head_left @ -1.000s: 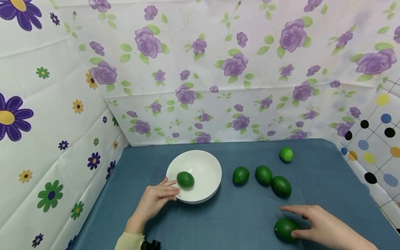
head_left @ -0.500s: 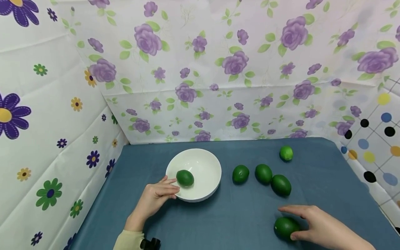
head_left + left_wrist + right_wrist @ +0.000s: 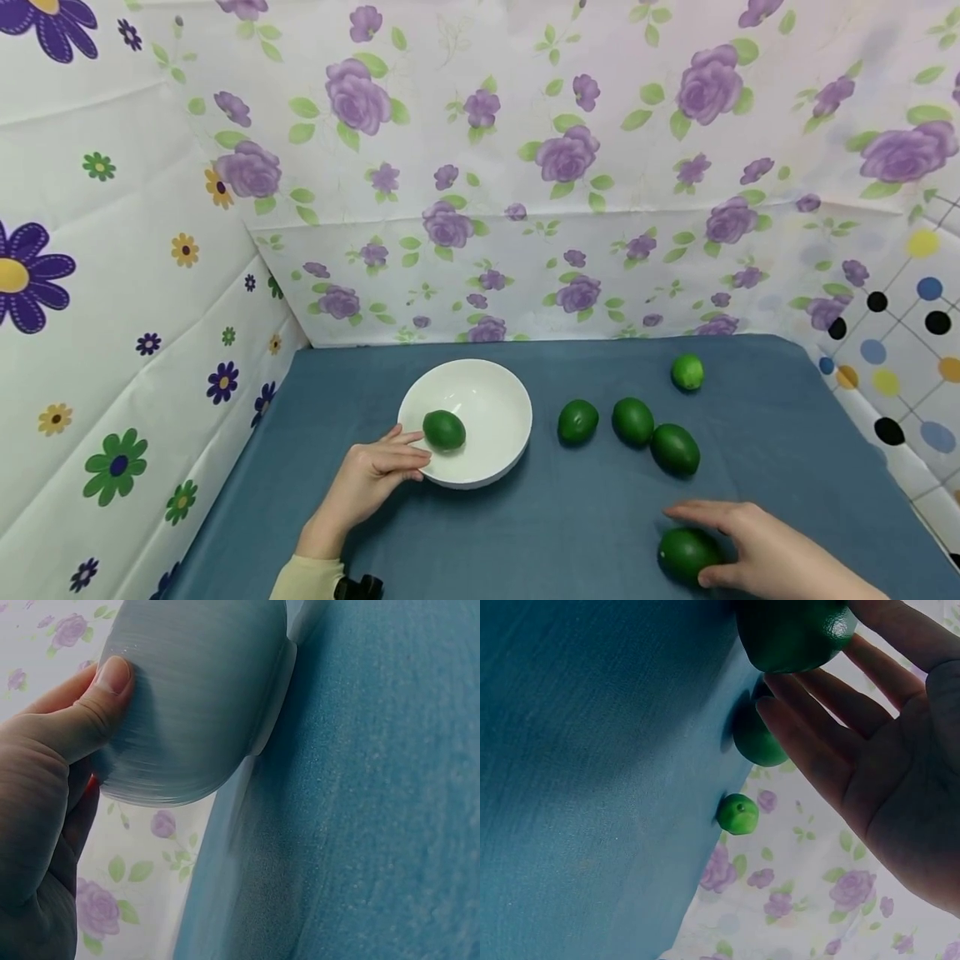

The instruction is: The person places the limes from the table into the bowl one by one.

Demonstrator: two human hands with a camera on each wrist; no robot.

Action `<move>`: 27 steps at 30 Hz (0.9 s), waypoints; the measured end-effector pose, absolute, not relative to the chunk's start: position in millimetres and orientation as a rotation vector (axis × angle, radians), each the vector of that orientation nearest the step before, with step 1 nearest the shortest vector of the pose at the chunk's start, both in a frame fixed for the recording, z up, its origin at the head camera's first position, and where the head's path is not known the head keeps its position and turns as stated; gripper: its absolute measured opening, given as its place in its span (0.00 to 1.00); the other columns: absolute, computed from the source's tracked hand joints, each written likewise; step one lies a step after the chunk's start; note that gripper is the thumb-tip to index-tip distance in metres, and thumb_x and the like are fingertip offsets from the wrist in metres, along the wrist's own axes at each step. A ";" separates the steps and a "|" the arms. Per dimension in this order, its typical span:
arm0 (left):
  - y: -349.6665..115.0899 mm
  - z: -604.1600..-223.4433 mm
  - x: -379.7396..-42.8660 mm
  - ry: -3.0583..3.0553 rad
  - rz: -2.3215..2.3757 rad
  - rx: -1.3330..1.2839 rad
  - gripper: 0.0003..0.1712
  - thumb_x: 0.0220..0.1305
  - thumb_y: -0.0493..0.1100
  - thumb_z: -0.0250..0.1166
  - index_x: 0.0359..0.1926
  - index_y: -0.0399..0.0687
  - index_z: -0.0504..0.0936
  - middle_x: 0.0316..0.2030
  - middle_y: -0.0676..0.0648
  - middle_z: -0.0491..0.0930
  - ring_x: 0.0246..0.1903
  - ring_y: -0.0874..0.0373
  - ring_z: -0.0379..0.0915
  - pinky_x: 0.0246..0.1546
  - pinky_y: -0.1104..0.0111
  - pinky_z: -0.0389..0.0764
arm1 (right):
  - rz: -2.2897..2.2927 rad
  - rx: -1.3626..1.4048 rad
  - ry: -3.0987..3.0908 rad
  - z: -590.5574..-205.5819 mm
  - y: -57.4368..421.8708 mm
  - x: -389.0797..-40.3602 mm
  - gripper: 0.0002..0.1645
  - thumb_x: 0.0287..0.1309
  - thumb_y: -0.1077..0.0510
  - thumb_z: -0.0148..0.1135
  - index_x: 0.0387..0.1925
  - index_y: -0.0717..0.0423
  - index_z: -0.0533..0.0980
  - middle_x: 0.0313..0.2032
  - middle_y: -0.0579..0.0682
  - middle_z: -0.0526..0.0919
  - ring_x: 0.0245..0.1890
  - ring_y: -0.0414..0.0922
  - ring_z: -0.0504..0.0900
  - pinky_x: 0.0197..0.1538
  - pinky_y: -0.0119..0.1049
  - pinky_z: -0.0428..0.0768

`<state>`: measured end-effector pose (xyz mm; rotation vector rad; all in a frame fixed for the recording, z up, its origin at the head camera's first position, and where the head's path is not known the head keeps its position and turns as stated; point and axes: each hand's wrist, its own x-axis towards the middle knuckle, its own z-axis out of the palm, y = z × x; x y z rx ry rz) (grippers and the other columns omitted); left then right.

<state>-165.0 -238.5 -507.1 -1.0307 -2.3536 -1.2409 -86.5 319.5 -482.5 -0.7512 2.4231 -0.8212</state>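
Note:
My left hand (image 3: 375,475) pinches the near left rim of a white bowl (image 3: 498,417). In the left wrist view the thumb (image 3: 112,679) lies on the outside of the bowl (image 3: 195,697), with the other fingers behind the rim. A dark green lime (image 3: 444,430) sits in the bowl near those fingertips. At the front right, my right hand (image 3: 757,546) is spread around another dark green lime (image 3: 686,556). Its thumb is at the right side of this lime and its fingers arch past the far side, a gap showing under the index finger.
To the right of the bowl lies a single dark green lime (image 3: 578,422), then two more dark limes (image 3: 632,421) side by side. A smaller bright green lime (image 3: 687,372) is farther back. Flowered cloth walls (image 3: 480,250) border the blue tabletop (image 3: 525,542).
The right hand has shifted slightly left over the lime at the front right, its fingers a little farther around it. The left hand stays on the bowl.

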 end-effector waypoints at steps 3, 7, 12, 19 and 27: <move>-237.0 -505.2 -164.9 -2.343 -1.225 -1.035 0.16 0.50 0.32 0.83 0.43 0.42 0.96 0.42 0.55 0.92 0.55 0.40 0.86 0.77 0.57 0.69 | -0.831 -0.714 2.403 -482.7 319.8 -86.3 0.42 0.59 0.40 0.80 0.72 0.46 0.78 0.65 0.50 0.83 0.63 0.51 0.83 0.55 0.37 0.90; -235.7 -504.9 -164.3 -2.322 -1.206 -1.042 0.16 0.49 0.32 0.83 0.42 0.42 0.96 0.41 0.53 0.92 0.55 0.41 0.87 0.77 0.58 0.70 | -0.843 -0.674 2.377 -484.2 320.0 -85.8 0.41 0.57 0.44 0.82 0.72 0.44 0.78 0.65 0.47 0.83 0.63 0.51 0.83 0.55 0.36 0.89; -235.8 -507.5 -164.9 -2.319 -1.212 -1.038 0.16 0.49 0.32 0.83 0.42 0.41 0.96 0.41 0.51 0.92 0.55 0.42 0.87 0.75 0.51 0.71 | -0.845 -0.670 2.376 -485.7 319.9 -84.5 0.39 0.58 0.45 0.81 0.70 0.42 0.79 0.63 0.45 0.84 0.62 0.51 0.84 0.55 0.36 0.89; -235.6 -510.6 -164.1 -2.315 -1.198 -1.040 0.16 0.48 0.31 0.83 0.41 0.41 0.96 0.40 0.50 0.93 0.55 0.41 0.87 0.74 0.49 0.72 | -0.845 -0.662 2.370 -487.2 319.5 -83.2 0.38 0.58 0.45 0.81 0.70 0.42 0.80 0.63 0.45 0.84 0.62 0.52 0.84 0.55 0.36 0.89; -236.6 -507.3 -164.4 -2.350 -1.230 -1.027 0.16 0.50 0.31 0.83 0.42 0.42 0.96 0.41 0.53 0.92 0.55 0.40 0.87 0.77 0.56 0.69 | -0.868 -0.635 2.344 -487.0 317.3 -83.6 0.37 0.59 0.44 0.80 0.69 0.43 0.81 0.62 0.45 0.85 0.61 0.48 0.85 0.53 0.35 0.89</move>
